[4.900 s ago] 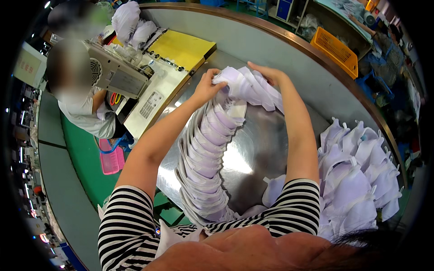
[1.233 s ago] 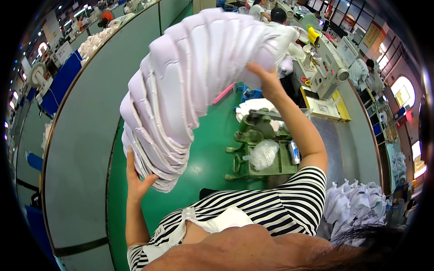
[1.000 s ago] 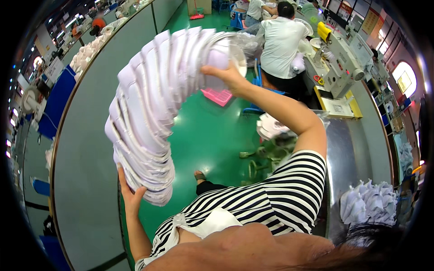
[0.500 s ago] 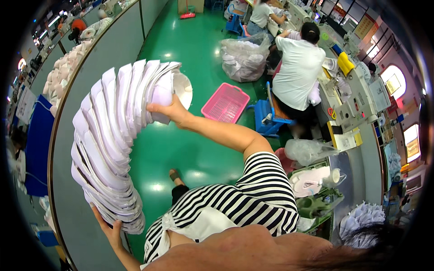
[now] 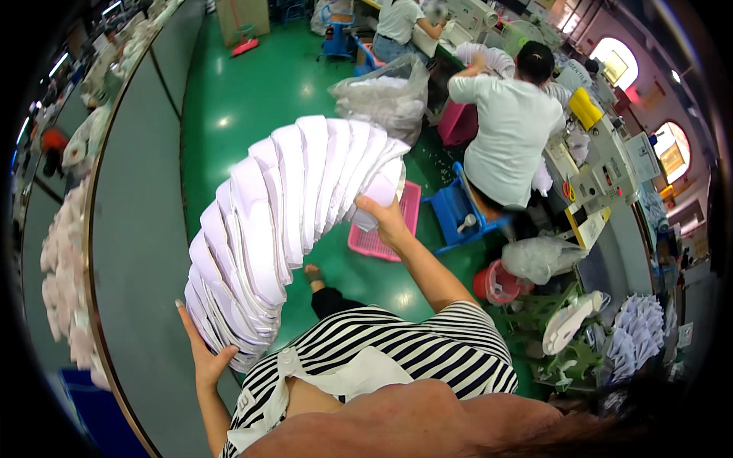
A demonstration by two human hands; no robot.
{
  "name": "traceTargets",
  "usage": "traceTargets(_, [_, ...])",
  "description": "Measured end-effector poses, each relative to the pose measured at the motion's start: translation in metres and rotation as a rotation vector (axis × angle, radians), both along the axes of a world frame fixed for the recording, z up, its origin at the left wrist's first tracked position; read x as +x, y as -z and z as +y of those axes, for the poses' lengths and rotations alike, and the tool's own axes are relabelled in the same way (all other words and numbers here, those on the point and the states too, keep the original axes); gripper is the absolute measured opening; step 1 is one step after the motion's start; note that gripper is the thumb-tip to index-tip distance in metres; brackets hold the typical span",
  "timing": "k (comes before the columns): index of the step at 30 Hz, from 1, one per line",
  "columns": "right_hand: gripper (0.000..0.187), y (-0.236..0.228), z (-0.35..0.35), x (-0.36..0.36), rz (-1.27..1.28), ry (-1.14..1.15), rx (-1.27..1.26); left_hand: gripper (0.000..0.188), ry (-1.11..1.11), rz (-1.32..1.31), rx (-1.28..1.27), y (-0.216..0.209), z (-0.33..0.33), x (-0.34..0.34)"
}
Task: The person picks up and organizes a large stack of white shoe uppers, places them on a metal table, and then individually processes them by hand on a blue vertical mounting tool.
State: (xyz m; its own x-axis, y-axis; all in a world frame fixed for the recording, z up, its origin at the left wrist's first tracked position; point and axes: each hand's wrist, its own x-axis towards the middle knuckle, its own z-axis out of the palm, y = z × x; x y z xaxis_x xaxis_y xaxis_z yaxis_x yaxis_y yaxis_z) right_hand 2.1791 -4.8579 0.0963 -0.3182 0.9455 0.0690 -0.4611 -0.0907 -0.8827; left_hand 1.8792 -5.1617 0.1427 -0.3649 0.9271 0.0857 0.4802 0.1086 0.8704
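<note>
A long, arched stack of nested pale lilac cups, shaped like bra cups, spans the space between my two hands. Around its lower near end, my left hand grips the edge with the thumb on the near side and fingers along the outer side. At the far right end, my right hand is closed on the last cups, its thumb pressed on a lilac face; most of its fingers are hidden behind. The stack hangs over the green floor, bowed upward in the middle.
A grey partition runs along my left, with pink cups piled beyond it. Behind the stack's right end sits a pink basket. To the right are a blue chair with a seated person, a red bucket and green racks.
My view has shifted toward the left partition. The stack and both hands now appear farther right, and the stack's lower end is higher. Both hands have kept their hold.
</note>
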Motion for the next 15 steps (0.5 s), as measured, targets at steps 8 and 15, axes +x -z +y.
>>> traceTargets(8, [0.06, -0.002, 0.216, -0.169, 0.023, -0.04, -0.019, 0.124, -0.03, 0.012, -0.004, -0.013, 0.211, -0.159])
traceTargets(15, [0.065, 0.0, 0.397, -0.318, 0.001, -0.081, -0.004, 0.123, -0.112, 0.03, 0.038, -0.01, 0.384, -0.292])
